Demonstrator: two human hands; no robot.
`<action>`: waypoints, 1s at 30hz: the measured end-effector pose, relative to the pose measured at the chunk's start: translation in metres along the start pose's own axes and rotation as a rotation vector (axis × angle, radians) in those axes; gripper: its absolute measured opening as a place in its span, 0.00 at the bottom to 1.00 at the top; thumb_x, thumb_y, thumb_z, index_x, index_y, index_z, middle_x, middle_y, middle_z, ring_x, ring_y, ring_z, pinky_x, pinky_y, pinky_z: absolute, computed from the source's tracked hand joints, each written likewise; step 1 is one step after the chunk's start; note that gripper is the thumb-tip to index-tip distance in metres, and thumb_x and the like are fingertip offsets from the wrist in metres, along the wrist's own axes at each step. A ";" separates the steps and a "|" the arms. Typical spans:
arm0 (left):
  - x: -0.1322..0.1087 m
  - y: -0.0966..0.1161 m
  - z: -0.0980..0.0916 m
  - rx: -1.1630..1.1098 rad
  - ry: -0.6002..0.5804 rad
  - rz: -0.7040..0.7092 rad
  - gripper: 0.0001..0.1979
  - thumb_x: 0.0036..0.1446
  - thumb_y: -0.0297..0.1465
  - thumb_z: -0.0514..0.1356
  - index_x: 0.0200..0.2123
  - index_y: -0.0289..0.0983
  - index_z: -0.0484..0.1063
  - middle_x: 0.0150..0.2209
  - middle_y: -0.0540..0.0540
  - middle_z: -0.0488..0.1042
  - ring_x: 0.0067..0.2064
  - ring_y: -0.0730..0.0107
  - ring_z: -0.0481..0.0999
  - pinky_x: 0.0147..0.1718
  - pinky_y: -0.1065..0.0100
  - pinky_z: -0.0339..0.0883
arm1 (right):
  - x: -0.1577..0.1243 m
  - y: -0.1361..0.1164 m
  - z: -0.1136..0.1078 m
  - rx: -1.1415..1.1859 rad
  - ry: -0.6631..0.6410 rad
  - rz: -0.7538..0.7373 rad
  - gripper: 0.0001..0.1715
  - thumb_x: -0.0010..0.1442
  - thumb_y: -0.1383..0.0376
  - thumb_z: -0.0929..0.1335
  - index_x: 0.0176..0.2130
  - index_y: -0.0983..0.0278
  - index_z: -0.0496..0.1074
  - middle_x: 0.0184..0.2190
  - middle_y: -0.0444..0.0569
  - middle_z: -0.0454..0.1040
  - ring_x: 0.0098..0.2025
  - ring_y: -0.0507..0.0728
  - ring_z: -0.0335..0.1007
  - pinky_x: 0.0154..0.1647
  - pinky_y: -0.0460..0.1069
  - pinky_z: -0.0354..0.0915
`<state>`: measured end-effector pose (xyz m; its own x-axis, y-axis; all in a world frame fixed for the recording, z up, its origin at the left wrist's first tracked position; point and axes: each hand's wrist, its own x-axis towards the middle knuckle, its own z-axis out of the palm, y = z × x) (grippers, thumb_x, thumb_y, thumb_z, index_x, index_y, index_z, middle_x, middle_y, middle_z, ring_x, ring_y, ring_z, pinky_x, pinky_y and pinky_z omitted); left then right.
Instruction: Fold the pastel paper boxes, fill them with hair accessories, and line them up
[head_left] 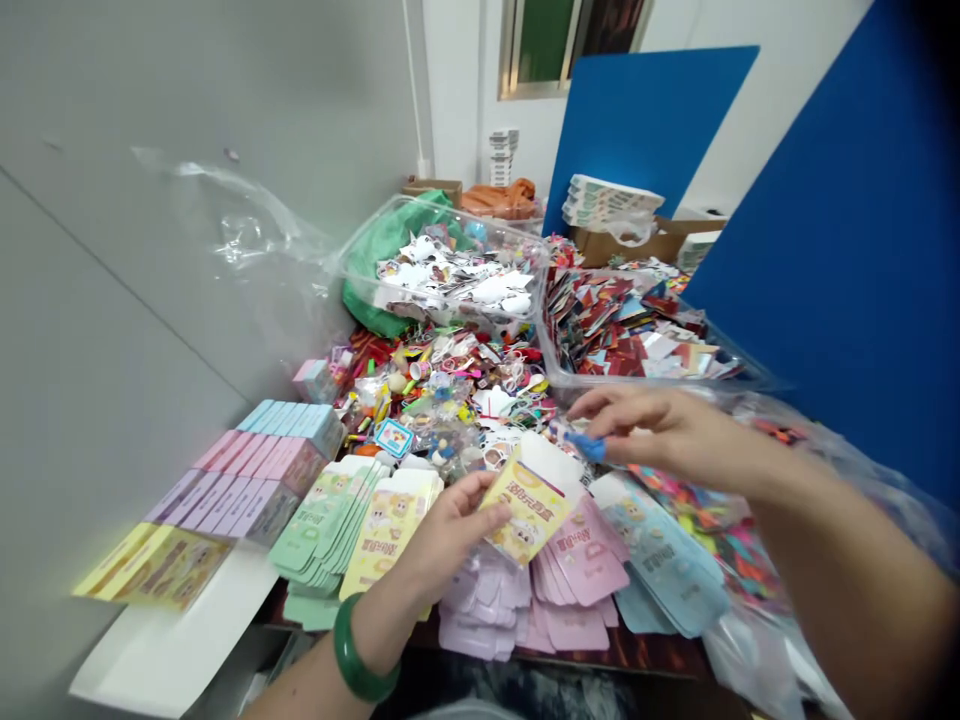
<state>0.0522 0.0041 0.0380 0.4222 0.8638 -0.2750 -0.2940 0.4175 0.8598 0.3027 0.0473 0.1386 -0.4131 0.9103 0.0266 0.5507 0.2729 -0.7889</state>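
Note:
My left hand point(457, 520), with a green bangle point(360, 650) at the wrist, grips a small yellow printed box point(529, 505) with its white flap up. To its upper right, my right hand point(652, 430) pinches a small blue piece point(586, 446) whose kind I cannot make out. Flat printed boxes lie in piles below and around: green point(326, 520), yellow point(386, 525), purple point(480, 610), pink point(581, 570) and blue point(664, 555). Behind my hands spreads a heap of small mixed trinkets point(450, 380).
Filled boxes point(247, 470) in rows of blue, pink, purple and yellow stand at left. At the back are a clear bin point(442, 300) of white cut-outs and another clear bin point(555, 360) of printed cards. Blue panels point(840, 270) rise at right, near a plastic bag point(757, 630).

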 end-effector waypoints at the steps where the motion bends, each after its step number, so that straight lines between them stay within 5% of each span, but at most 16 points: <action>1: -0.001 -0.001 -0.001 -0.016 -0.011 -0.007 0.19 0.49 0.35 0.70 0.44 0.36 0.75 0.42 0.43 0.80 0.39 0.64 0.79 0.38 0.68 0.72 | 0.004 -0.007 0.011 -0.094 -0.016 -0.063 0.08 0.52 0.64 0.69 0.29 0.59 0.81 0.47 0.51 0.75 0.47 0.61 0.72 0.46 0.55 0.67; 6: -0.009 0.001 -0.011 0.018 -0.022 -0.046 0.21 0.50 0.36 0.69 0.48 0.38 0.74 0.39 0.44 0.79 0.30 0.69 0.77 0.19 0.76 0.66 | 0.017 -0.024 0.046 -0.445 -0.082 -0.274 0.13 0.51 0.74 0.66 0.29 0.59 0.79 0.47 0.51 0.75 0.50 0.63 0.70 0.48 0.56 0.67; 10: -0.011 0.003 -0.014 -0.004 0.001 -0.048 0.22 0.49 0.36 0.70 0.47 0.36 0.74 0.37 0.44 0.78 0.29 0.69 0.77 0.18 0.75 0.68 | 0.027 -0.028 0.053 -0.466 -0.154 -0.285 0.14 0.51 0.75 0.66 0.33 0.60 0.78 0.45 0.52 0.75 0.47 0.62 0.71 0.45 0.54 0.67; 16: -0.010 0.006 -0.021 -0.050 0.058 -0.034 0.22 0.48 0.37 0.70 0.46 0.36 0.74 0.38 0.43 0.79 0.28 0.69 0.77 0.19 0.74 0.69 | 0.037 -0.028 0.048 -0.263 -0.097 -0.244 0.05 0.55 0.65 0.68 0.31 0.60 0.75 0.45 0.48 0.75 0.45 0.57 0.72 0.44 0.51 0.66; 20: -0.011 0.020 -0.039 -0.033 0.205 0.122 0.22 0.49 0.37 0.70 0.47 0.36 0.73 0.45 0.42 0.78 0.34 0.66 0.79 0.23 0.73 0.71 | 0.033 -0.021 0.054 -0.251 0.161 -0.057 0.07 0.56 0.62 0.67 0.30 0.61 0.74 0.32 0.47 0.76 0.34 0.55 0.71 0.34 0.48 0.63; 25: -0.017 0.033 -0.061 -0.013 0.335 0.186 0.19 0.51 0.35 0.68 0.46 0.37 0.72 0.44 0.43 0.78 0.35 0.67 0.79 0.23 0.73 0.72 | 0.027 0.002 0.098 -0.414 -0.088 0.173 0.10 0.57 0.59 0.66 0.29 0.61 0.72 0.28 0.48 0.76 0.31 0.57 0.70 0.30 0.49 0.57; 30: -0.018 0.026 -0.064 -0.074 0.333 0.185 0.19 0.51 0.36 0.68 0.45 0.35 0.72 0.44 0.42 0.79 0.38 0.62 0.80 0.33 0.66 0.74 | 0.031 0.033 0.137 -0.459 -0.097 0.445 0.20 0.54 0.51 0.68 0.21 0.62 0.67 0.21 0.49 0.71 0.25 0.57 0.65 0.24 0.49 0.49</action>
<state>-0.0184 0.0176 0.0380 0.0583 0.9657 -0.2529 -0.4057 0.2544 0.8779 0.2084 0.0421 0.0286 -0.1253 0.9408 -0.3150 0.9298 0.0005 -0.3681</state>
